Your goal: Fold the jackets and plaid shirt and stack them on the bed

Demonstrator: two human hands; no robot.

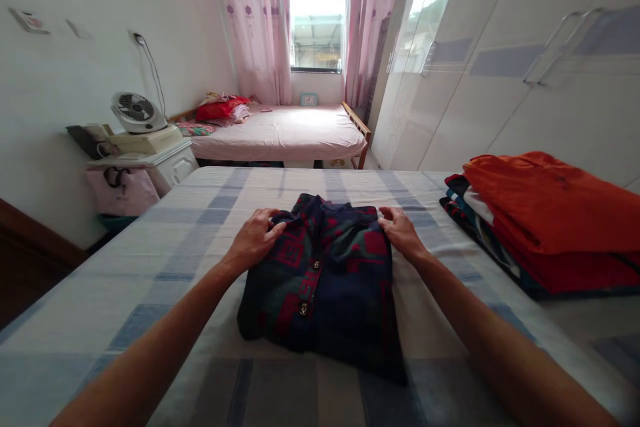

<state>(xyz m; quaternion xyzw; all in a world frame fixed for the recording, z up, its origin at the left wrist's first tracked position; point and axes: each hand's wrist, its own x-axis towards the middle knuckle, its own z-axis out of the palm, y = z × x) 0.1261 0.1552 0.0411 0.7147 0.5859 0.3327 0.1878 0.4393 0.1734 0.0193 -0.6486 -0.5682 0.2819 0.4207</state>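
A dark shirt (345, 287), navy and green with red patterns and buttons down its front, lies folded on the bed in front of me. Its collar end points away from me, and one lower corner sticks out at the near right. My left hand (256, 238) pinches the shirt's far left corner between thumb and fingers. At the far right corner, my right hand (401, 232) has its bent fingers closed on the edge of the cloth; part of that grip is hidden.
Under the shirt is a checked bedsheet (200, 240). A stack of folded clothes with an orange top (545, 207) stands to the right, beside white wardrobes (500, 100). A fan (137, 112) sits on a cabinet at the left. A second bed (290, 133) is below the window.
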